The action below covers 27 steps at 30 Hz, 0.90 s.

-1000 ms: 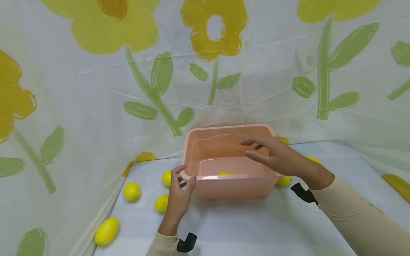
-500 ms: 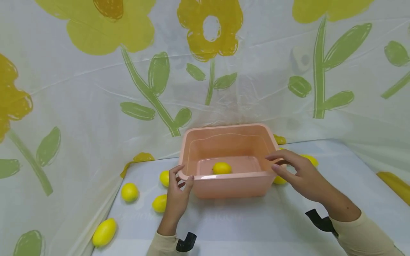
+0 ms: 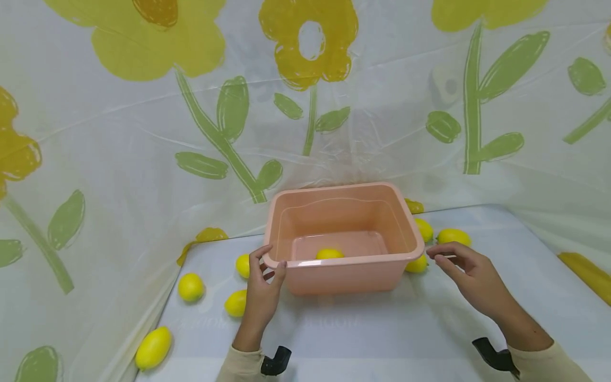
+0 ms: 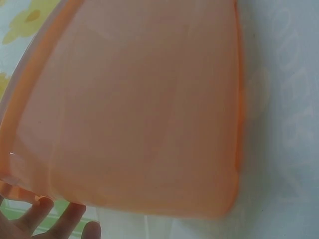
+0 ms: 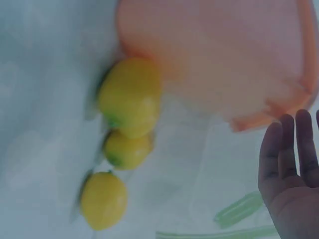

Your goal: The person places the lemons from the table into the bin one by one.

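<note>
A pink plastic basin [image 3: 346, 277] stands on the white-covered table with one yellow lemon [image 3: 329, 254] inside, its lower part hidden by the front wall. At the basin's front left corner, my left hand [image 3: 261, 297] holds the rim between thumb and fingers. My right hand [image 3: 479, 278] hovers past the basin's right side, fingers slightly bent and holding nothing. Close to it lie three lemons: one by the basin wall [image 3: 417, 264], one behind that [image 3: 424, 229], and one farther right [image 3: 453, 236]. The right wrist view shows these lemons in a row beside the basin.
On the left lie several more lemons: one far out near the table edge [image 3: 154, 348], one farther back [image 3: 191, 287], and two by my left hand, a front lemon [image 3: 236, 303] and a rear lemon [image 3: 243, 265]. A flower-printed curtain [image 3: 372, 122] hangs just behind the basin.
My right hand has moved from over the basin out to the right and down, past its rim. The lemon inside has come into fuller view. My left hand stays on the corner.
</note>
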### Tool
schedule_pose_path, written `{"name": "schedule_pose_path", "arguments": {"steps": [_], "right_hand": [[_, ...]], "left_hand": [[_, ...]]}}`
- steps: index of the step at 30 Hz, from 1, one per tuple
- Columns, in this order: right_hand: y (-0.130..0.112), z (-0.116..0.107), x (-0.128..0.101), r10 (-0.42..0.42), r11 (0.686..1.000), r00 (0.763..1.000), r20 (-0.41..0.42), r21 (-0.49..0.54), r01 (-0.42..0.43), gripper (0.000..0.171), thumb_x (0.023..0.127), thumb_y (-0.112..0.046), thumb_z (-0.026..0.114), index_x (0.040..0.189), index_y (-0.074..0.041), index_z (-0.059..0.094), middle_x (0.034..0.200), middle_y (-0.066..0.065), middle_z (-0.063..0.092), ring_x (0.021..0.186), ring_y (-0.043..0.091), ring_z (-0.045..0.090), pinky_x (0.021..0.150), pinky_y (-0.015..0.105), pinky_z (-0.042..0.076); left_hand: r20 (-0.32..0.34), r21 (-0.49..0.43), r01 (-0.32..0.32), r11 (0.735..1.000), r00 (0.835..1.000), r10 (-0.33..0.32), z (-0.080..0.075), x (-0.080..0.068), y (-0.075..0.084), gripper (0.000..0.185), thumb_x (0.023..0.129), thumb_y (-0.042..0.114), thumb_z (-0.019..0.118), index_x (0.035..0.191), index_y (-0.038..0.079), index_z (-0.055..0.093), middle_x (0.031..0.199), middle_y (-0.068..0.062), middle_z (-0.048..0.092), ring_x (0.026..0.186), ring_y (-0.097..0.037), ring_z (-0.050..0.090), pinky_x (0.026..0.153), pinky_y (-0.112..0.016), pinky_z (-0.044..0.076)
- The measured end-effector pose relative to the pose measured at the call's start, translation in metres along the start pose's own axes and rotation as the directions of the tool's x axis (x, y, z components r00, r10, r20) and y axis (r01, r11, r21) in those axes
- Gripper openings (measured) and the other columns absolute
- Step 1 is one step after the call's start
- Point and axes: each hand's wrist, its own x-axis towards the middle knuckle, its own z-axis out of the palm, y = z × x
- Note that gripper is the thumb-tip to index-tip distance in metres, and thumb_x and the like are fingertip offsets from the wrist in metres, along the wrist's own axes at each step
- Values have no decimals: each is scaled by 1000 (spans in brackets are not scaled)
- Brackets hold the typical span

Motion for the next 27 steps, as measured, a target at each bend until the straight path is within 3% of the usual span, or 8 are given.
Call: {"name": "schedule_pose_path", "arguments": {"steps": [7,13,18,23,27], "right_hand": [[27,7,8,117,989,991,66,-95,-111,26,102,-26,56,118,-9,67,114,7,70,95,-13,53,79,9,47],[47,13,21,221,969,962,159,-145,-199,35,102,-34,56,125,-9,64,121,13,68,107,20,61,84,27,55],[62,20,28,210,973,958,195,-135,-185,33,99,-24,62,127,-6,62,121,15,67,109,33,62,86,45,58],[75,25,35,184,976,957,223,-158,-151,36,96,-15,66,129,-4,59,124,19,65,110,37,61,86,51,58],[80,28,39,186,973,953,239,-183,-143,42,94,-19,68,132,-2,58,125,21,63,112,41,60,86,53,57]], "left_hand": [[8,-5,2,1000,1000,-2,-1,0,0,56,98,35,63,144,22,34,159,-5,28,135,-40,39,109,-58,35],[10,-15,-4,1000,1000,4,0,0,-1,57,98,35,63,144,22,34,159,-4,28,135,-39,39,109,-55,35],[5,-9,2,1000,1000,-2,0,0,-1,57,98,37,63,144,22,34,160,-4,27,136,-38,39,109,-54,36],[3,-9,9,1000,1000,-9,0,0,-1,57,97,37,63,144,22,34,160,-4,27,136,-37,40,110,-57,35],[3,-8,8,1000,1000,-8,0,-1,-1,57,97,37,63,144,22,34,160,-4,28,134,-36,40,109,-57,36]]}}
